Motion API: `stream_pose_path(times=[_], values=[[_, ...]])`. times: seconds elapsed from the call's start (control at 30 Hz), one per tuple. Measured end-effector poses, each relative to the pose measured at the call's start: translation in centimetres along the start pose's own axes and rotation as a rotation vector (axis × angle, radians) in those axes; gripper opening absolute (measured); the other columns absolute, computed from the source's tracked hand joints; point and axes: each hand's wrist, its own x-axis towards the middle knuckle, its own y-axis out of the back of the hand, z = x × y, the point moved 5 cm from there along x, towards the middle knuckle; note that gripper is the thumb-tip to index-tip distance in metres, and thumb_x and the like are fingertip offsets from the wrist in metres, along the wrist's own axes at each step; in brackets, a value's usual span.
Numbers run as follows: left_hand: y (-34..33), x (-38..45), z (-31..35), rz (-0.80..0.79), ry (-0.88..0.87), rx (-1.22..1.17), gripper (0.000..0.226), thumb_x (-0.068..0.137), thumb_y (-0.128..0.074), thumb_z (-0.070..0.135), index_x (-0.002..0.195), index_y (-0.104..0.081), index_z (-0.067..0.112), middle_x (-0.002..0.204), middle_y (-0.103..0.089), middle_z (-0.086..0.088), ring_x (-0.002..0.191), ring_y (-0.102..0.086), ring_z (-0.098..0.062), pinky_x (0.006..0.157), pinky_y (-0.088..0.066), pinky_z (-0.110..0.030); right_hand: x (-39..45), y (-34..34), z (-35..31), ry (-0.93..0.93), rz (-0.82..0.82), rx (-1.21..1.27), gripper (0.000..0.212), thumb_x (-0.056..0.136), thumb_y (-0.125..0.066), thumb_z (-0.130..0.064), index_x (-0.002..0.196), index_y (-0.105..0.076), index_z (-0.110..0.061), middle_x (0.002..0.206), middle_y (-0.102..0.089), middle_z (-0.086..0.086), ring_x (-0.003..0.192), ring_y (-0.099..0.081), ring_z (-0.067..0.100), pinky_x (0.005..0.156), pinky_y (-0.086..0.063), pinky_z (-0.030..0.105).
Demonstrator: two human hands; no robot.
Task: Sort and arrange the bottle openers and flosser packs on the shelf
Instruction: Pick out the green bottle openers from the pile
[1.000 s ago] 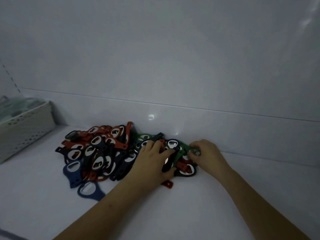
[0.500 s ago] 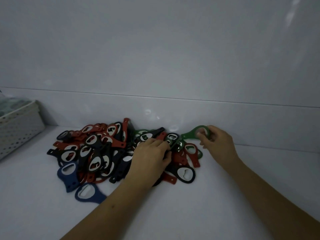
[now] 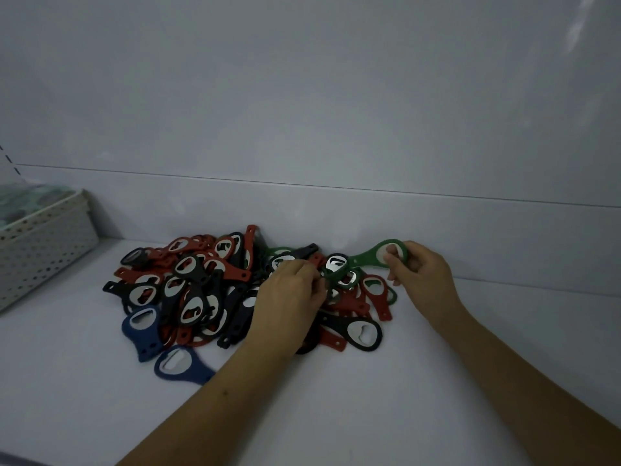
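The green bottle opener (image 3: 378,255) is pinched at its ring by the right hand (image 3: 421,280), its long axis lying left-right, handle toward the pile of openers (image 3: 208,290) on the shelf (image 3: 437,381). The left hand (image 3: 289,297) rests curled on the pile; its grasp is hidden.

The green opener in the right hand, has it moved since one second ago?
Yes. The green opener has been lifted by the right hand out of the pile, toward the back wall.
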Motion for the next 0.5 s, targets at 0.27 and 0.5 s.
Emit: stream_pose_path(times=[0.27, 0.5], values=[[0.6, -0.1, 0.0, -0.072, 0.168, -0.165, 0.011, 0.096, -0.060, 0.026, 0.097, -0.066, 0.018, 0.083, -0.070, 0.006, 0.073, -0.064, -0.009, 0.070, -0.055, -0.029, -0.7, 0.6, -1.7, 0.137, 0.118, -0.054, 0.003, 0.090, -0.066, -0.019, 0.089, -0.067, -0.017, 0.076, -0.066, 0.000, 0.069, -0.065, 0.017, 0.069, -0.058, 0.034], [0.5, -0.7, -0.5, -0.066, 0.526, -0.771, 0.016, 0.099, -0.058, 0.019, 0.109, -0.067, 0.011, 0.090, -0.073, 0.002, 0.070, -0.073, -0.012, 0.060, -0.059, -0.024, -3.9, -2.0, -6.8, 0.637, 0.164, -0.456, 0.010, 0.087, -0.068, -0.012, 0.096, -0.070, -0.010, 0.088, -0.062, -0.002, 0.072, -0.057, 0.007, 0.069, -0.046, 0.010]])
